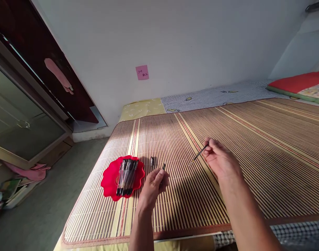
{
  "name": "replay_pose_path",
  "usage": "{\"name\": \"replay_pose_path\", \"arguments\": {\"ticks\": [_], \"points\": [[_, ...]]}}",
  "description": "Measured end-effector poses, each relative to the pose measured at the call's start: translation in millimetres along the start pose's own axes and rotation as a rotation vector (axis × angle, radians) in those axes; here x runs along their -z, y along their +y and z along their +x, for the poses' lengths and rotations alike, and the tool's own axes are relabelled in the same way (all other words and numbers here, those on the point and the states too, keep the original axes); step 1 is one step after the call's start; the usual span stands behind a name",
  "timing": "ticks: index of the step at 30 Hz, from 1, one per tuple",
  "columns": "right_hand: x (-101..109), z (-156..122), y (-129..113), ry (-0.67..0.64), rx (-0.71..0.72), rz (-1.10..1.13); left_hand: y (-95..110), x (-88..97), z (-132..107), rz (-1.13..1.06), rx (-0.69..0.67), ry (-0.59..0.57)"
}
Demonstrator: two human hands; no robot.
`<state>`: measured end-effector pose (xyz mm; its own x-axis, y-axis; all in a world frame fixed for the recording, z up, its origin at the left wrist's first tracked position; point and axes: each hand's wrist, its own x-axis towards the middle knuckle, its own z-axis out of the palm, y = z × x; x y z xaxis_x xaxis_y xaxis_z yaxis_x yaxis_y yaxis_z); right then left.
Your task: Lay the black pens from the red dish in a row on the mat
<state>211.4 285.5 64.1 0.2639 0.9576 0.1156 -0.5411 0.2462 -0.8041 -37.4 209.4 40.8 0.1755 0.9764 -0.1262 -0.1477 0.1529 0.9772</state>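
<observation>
My right hand (220, 157) is raised above the mat, pinching one end of a thin pen refill (200, 153). It slants down to the left, dark for most of its length and paler at the low end. My left hand (155, 181) is closed around a short dark pen part (164, 166); only its upper end shows and the fingers hide the rest. A black pen cap (152, 161) lies on the mat just beyond my left hand. To the left, a red scalloped plate (108, 179) holds several clear pens (127, 176) with black caps, bunched side by side.
A striped bamboo mat (185, 202) covers the bed. Folded red and green bedding (296, 83) lies at the far right. A pink note (142, 72) is stuck on the white wall (191, 42). At left are the grey floor (81, 167) and a glass-fronted cabinet (21, 115).
</observation>
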Motion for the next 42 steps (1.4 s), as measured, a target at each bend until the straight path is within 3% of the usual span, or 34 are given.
{"name": "replay_pose_path", "arguments": {"ticks": [5, 9, 15, 20, 26, 30, 34, 36, 39, 42], "points": [[-42.4, -30.7, 30.7, -0.227, -0.228, -0.027, 2.6, -14.7, 3.2, -0.123, -0.084, 0.015], [-63.8, -47.4, 38.8, -0.289, -0.270, -0.050, 1.3, -15.5, 3.9, -0.119, -0.070, 0.053], [-66.9, -51.9, 38.0, -0.350, -0.150, -0.205, -1.9, -12.9, 2.8, -0.161, -0.066, 0.045], [-72.3, -55.8, 37.6, -0.280, -0.025, -0.387, 5.7, -19.0, 0.0, -0.052, -0.102, 0.037], [-75.6, -62.5, 52.7, -0.391, -0.165, -0.498, 9.2, -24.5, -3.3, 0.312, -0.148, 0.210], [-74.0, -60.1, 73.8, -0.431, -0.169, -0.576, 20.9, 0.8, -13.7, 0.559, -0.142, 0.303], [-78.2, -52.6, 99.3, -0.432, -0.277, -0.669, 32.9, 42.2, -25.0, 0.582, -0.195, 0.599], [-83.9, -49.4, 109.4, -0.408, -0.309, -0.761, 35.6, 54.4, -28.4, 0.563, -0.154, 0.668], [-93.7, -46.6, 118.3, -0.395, -0.325, -0.888, 39.3, 53.8, -30.6, 0.681, -0.050, 0.583], [-100.5, -45.2, 123.9, -0.400, -0.311, -0.959, 43.2, 39.0, -30.0, 0.922, 0.045, 0.405]]}}
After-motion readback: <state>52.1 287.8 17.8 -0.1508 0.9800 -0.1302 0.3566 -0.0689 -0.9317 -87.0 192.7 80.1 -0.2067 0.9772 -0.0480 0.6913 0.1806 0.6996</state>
